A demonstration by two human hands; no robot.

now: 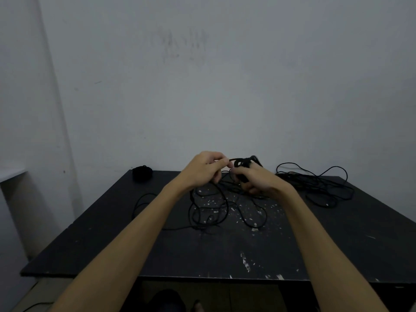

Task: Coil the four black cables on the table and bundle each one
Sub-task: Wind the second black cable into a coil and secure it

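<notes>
i see my right hand gripping the small coil; my left hand pinches its strand, whose loose length trails toward me on the bench.

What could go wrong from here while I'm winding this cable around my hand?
1. The loose black cable below your hands lies in crossing loops on the table; pulling more in could tighten them into a knot.
2. The coil sits on your right hand while the left hand pinches the strand; a slip could let the turns spring off.
3. The uncoiled pile lies close on the right and might snag.
</notes>
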